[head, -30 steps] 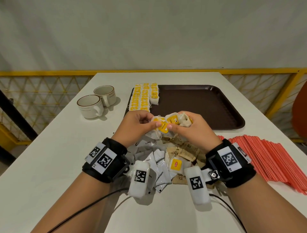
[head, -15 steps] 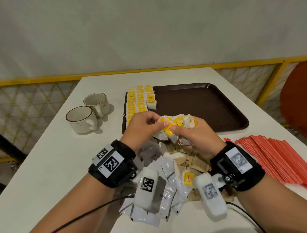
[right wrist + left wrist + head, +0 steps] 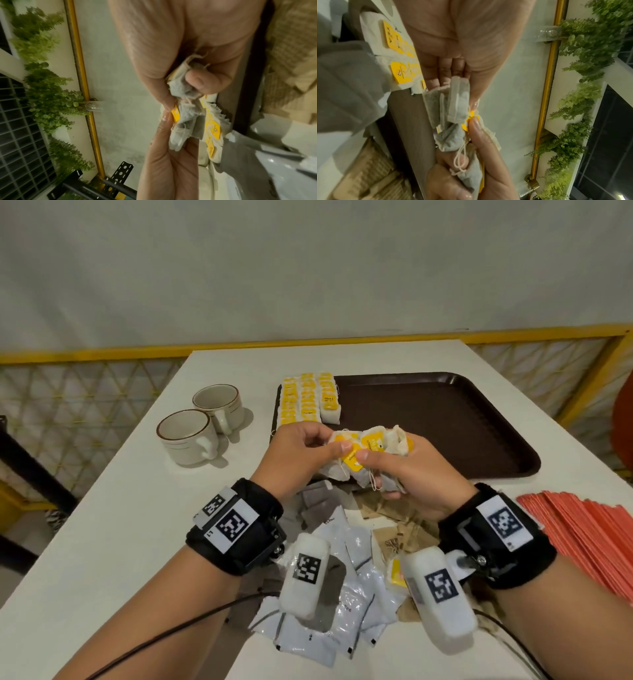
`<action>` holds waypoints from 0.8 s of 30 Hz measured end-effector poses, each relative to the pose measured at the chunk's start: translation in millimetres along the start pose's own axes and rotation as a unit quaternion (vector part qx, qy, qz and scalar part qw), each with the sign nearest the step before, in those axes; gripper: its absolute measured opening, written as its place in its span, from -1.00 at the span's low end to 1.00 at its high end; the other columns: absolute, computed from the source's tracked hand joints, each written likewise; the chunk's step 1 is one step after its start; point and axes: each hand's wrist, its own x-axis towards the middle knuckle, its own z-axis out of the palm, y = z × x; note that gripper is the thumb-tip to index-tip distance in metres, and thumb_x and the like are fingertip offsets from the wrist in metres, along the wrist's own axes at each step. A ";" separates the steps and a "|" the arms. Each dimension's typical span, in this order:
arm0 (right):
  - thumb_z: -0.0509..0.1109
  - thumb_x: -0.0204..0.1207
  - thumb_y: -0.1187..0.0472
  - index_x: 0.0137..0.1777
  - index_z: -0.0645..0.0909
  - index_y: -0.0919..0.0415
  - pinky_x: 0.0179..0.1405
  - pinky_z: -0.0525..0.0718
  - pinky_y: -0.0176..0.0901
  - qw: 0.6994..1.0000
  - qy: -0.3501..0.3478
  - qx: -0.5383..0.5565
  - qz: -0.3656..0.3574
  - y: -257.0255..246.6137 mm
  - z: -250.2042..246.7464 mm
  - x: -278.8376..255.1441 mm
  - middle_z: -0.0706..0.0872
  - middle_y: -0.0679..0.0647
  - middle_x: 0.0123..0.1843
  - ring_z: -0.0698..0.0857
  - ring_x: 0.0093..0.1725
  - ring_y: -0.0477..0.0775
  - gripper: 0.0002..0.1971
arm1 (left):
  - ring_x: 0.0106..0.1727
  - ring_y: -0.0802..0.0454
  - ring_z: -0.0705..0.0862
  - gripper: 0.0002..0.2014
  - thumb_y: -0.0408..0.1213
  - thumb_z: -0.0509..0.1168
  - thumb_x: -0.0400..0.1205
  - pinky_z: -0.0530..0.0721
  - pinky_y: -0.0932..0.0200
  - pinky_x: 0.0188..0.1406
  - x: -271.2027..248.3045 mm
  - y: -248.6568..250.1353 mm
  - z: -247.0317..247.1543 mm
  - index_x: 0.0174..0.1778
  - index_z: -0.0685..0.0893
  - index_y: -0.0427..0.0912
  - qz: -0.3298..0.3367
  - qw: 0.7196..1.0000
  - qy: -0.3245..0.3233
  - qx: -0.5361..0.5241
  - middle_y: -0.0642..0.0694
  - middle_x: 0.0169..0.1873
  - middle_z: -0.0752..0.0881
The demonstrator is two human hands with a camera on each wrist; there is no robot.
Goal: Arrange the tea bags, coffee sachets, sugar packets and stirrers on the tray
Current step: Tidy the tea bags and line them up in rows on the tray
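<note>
On the white table (image 3: 102,542) lies the dark brown tray (image 3: 445,419), and rows of tea bags (image 3: 310,402) stand in its far left corner, while the red stirrers (image 3: 582,529) lie at the right of the table and the two cups (image 3: 202,429) at the left. A heap of white and brown sachets (image 3: 346,583) lies near the table's front edge, under the wrists. Above it, the left hand (image 3: 301,453) and the right hand (image 3: 407,474) together hold a bunch of tea bags (image 3: 373,446), each thumb pinching a yellow tag (image 3: 352,462).
</note>
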 end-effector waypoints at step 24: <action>0.41 0.51 0.39 -0.05 0.68 0.33 -0.58 0.52 -0.42 0.997 -0.048 0.029 -0.044 4.6 -19.1 -44.4 0.76 0.02 -0.32 0.67 -0.45 -0.18 -0.94 | -0.40 0.06 0.60 -0.88 -0.36 0.48 0.50 0.58 0.23 -0.35 -41.2 -12.3 23.3 -0.27 0.73 -0.35 0.031 0.992 0.115 -0.037 -0.24 -0.40 0.69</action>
